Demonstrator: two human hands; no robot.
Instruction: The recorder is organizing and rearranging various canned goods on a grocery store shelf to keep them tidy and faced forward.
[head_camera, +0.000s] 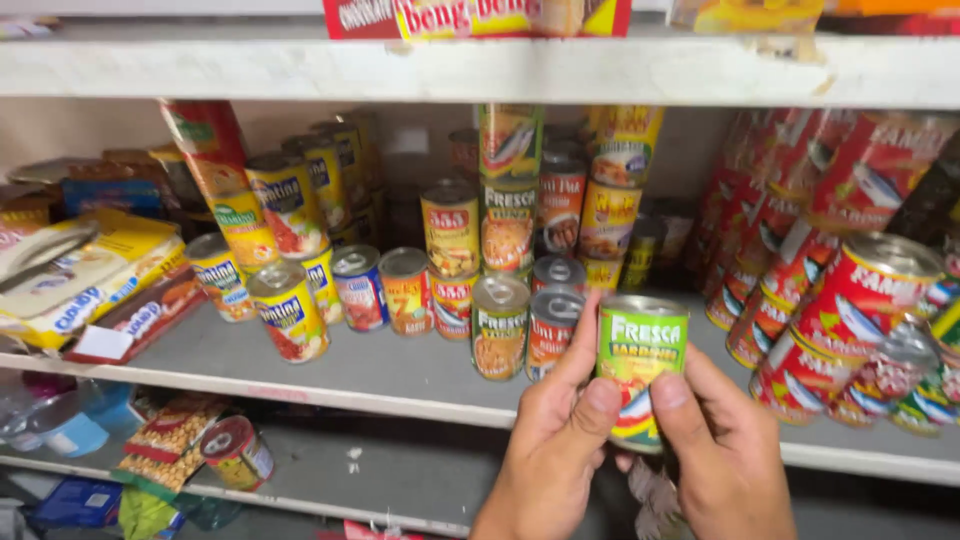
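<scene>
A green-labelled tin can (640, 350) is held upright in front of the middle shelf by both hands. My left hand (553, 450) grips its left side, thumb on the label's lower front. On the right side, my right hand (722, 455) holds it with the thumb pressed on the front. The can's silver top shows. Just behind it on the shelf (400, 375) stand a similar green can (499, 326) and an orange-red can (549, 330).
Yellow-labelled cans (288, 312) stand stacked at the left, red cans (850, 310) are piled at the right. Flat yellow packets (80, 275) lie at the far left. A lower shelf holds a snack bag (170, 440) and a tipped can (238, 452).
</scene>
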